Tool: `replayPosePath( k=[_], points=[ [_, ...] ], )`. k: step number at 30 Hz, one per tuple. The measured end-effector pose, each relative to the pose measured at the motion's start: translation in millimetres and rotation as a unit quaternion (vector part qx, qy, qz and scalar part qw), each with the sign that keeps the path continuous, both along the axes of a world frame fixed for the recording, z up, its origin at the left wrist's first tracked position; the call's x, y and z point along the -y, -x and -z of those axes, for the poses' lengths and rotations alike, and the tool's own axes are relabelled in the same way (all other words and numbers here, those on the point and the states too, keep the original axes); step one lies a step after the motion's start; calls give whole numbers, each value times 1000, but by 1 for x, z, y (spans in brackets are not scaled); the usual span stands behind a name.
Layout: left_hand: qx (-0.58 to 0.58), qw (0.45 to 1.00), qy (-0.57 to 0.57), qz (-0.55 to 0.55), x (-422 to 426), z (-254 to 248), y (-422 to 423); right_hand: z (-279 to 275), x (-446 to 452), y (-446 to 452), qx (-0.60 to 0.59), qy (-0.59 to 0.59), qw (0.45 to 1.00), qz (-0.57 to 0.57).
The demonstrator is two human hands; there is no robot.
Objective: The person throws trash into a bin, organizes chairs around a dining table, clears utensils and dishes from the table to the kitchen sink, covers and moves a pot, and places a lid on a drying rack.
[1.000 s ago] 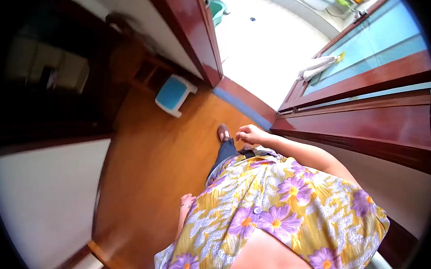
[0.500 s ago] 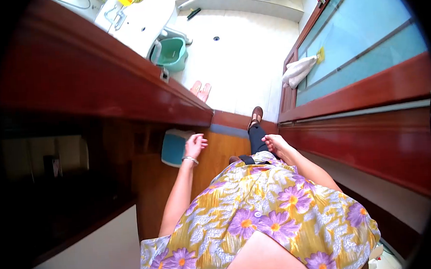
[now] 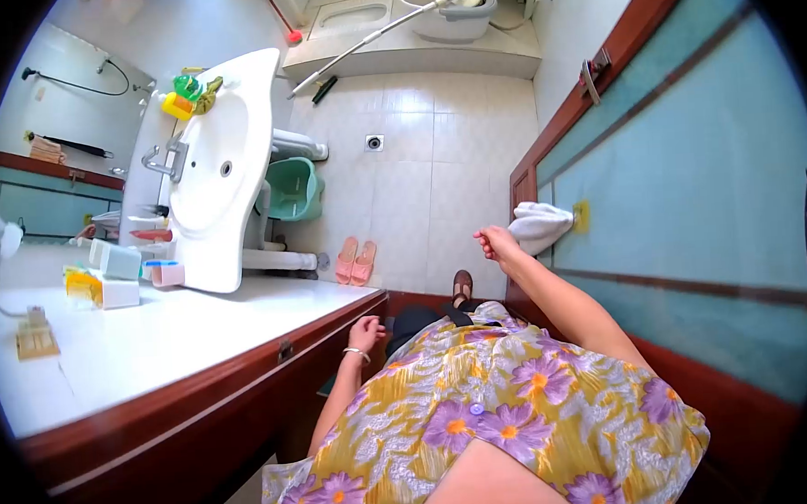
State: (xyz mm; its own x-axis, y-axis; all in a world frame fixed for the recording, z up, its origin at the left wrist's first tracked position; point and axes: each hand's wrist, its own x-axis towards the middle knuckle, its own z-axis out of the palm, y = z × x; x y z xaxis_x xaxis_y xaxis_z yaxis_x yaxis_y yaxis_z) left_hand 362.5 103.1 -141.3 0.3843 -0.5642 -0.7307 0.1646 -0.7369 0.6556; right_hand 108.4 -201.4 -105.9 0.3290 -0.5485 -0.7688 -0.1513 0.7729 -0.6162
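My left hand [image 3: 366, 334], with a bracelet at the wrist, hangs low beside the dark red door frame [image 3: 285, 351], its fingers loosely apart and nothing in them. Farther right, my right hand [image 3: 496, 244] is raised with the fingers curled in; whether anything is inside them is hidden. Just beside it a white cloth [image 3: 539, 227] hangs from a yellow hook [image 3: 582, 217] on the glass door [image 3: 667, 238]. Pink slippers [image 3: 357, 262] lie on the tiled floor [image 3: 418, 174] ahead of my brown shoe [image 3: 462, 285].
A white washbasin [image 3: 225, 161] with a faucet [image 3: 169, 159] stands at the left, a green basin [image 3: 294, 189] beneath it. At the back, a mop [image 3: 374, 36] leans on a grey bucket [image 3: 455, 17] on the raised ledge [image 3: 412, 60]. A floor drain [image 3: 375, 143] is in the middle.
The view has moved forward into the tiled room, bringing the whole washbasin and mirror into sight. My left hand is lower beside the door frame, and my right hand is now next to the white cloth.
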Motion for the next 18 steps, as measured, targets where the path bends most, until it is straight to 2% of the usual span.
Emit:
replayPosePath(
  k=[5,9,11,12,14,16,18],
  points=[
    [-42,992,-88,-84,33,14,-49,-6,62,-40,20,-13,1000,-7],
    [22,995,-101,15,90,19,-82,13,114,-64,42,-69,997,-8],
    [94,992,-15,88,112,53,-114,28,139,-69,32,-91,995,-2],
    [45,998,11,52,136,66,-130,29,156,-70,10,-88,996,13],
    [90,981,-96,143,216,30,-154,28,190,-64,-6,-89,992,93],
    [28,993,47,100,280,43,-189,26,228,-65,-11,-57,988,146],
    [-53,994,8,99,364,40,-227,29,254,-66,2,-17,981,194]
  ],
)
